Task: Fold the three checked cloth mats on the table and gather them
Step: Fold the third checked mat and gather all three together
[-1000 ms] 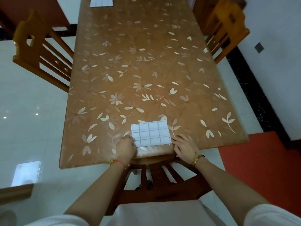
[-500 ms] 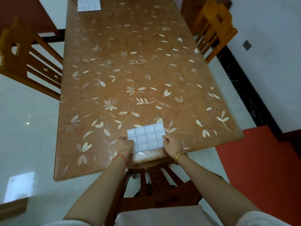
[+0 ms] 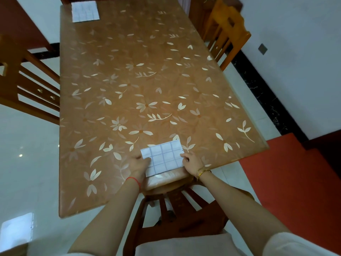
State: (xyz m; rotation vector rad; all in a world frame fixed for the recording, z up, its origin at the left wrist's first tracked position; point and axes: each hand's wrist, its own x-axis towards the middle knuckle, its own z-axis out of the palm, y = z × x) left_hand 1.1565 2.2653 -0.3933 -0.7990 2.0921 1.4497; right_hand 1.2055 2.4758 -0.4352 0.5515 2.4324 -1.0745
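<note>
hands just slid up the sides of the folded white blue-checked cloth mat (image 3: 164,157) between them, left hand (image 3: 139,164) over one edge, right hand (image 3: 191,161) touching the other. pinching? can't tell. probably another fold coming.

No text, label, brand, number or sign can be read. The near mat (image 3: 163,157) and far mat (image 3: 85,11) show only checked lines, and the worktop (image 3: 147,80) only a leaf-and-flower print.
</note>
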